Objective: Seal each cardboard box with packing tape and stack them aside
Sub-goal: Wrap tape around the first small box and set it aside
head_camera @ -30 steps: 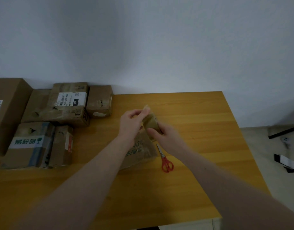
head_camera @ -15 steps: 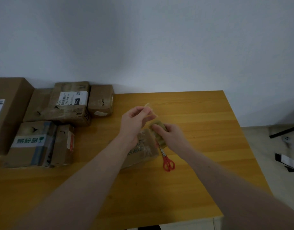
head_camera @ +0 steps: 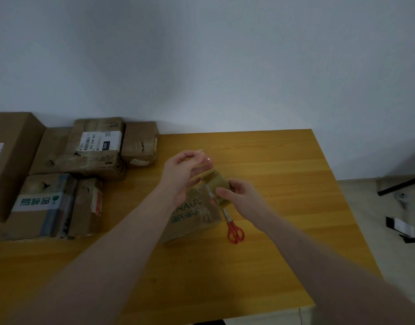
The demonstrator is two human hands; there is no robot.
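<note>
Head view: at the left of the wooden tabletop (head_camera: 272, 160), a cluster of cardboard boxes (head_camera: 68, 174) sits well left of the lone box with green lettering (head_camera: 190, 219). Above that box, the left hand (head_camera: 180, 174) pinches the pulled tape end between curled fingers, while the right hand (head_camera: 239, 195) grips the packing tape roll (head_camera: 217, 186). Red-handled scissors (head_camera: 233, 228) lie just right of the box.
</note>
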